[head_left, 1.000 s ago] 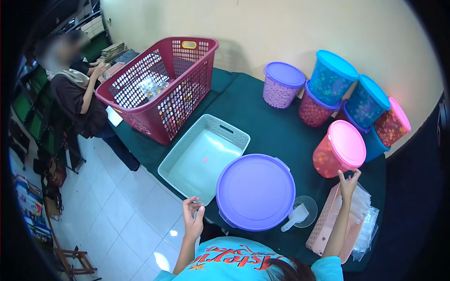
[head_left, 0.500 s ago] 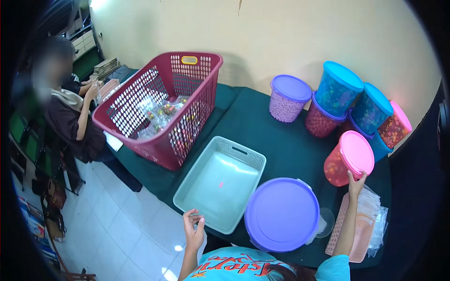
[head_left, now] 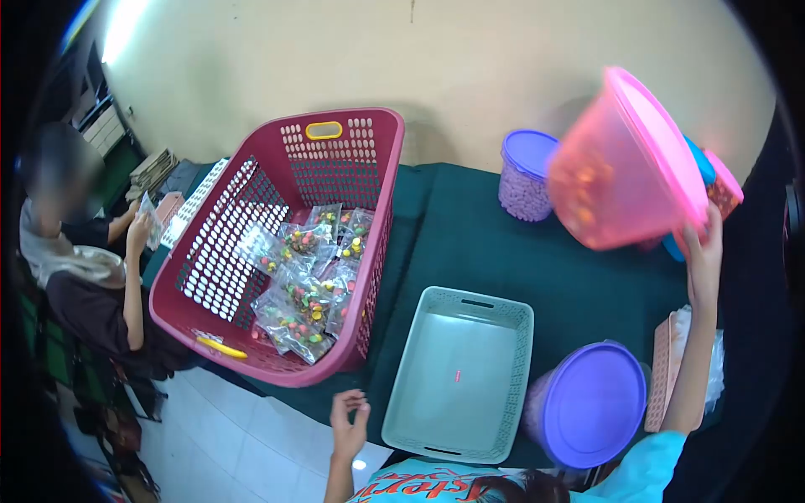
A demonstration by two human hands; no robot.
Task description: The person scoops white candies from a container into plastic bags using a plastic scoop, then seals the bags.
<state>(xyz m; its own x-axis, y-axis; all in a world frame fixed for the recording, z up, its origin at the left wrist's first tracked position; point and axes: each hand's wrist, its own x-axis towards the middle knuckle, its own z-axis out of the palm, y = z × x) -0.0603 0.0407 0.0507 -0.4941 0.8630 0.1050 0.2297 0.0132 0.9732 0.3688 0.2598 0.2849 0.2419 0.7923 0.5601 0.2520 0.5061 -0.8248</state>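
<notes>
A pink-lidded tub [head_left: 597, 168] of orange pieces hangs tilted above the right side of the table. My right hand [head_left: 703, 247] grips its lid rim at the lower right. My left hand [head_left: 350, 417] holds nothing; its fingers are loosely bent and apart from the thumb, in the air left of the grey-green tray [head_left: 449, 419]. A small pink strip [head_left: 458, 376] lies on the tray's bottom. Right of the tray sits a large tub with a purple lid [head_left: 594, 404].
A maroon laundry basket [head_left: 381, 243] holds several clear bags of colourful pieces [head_left: 306, 293]. A purple-lidded tub [head_left: 527, 178] stands by the wall; more tubs are partly hidden. A pink basket [head_left: 662, 369] holds plastic bags. At left, a co-worker [head_left: 92, 293] handles a clear bag.
My right hand has lifted the pink-lidded tub off the table, raising and tilting it. The view has shifted, and my left hand stays beside the tray.
</notes>
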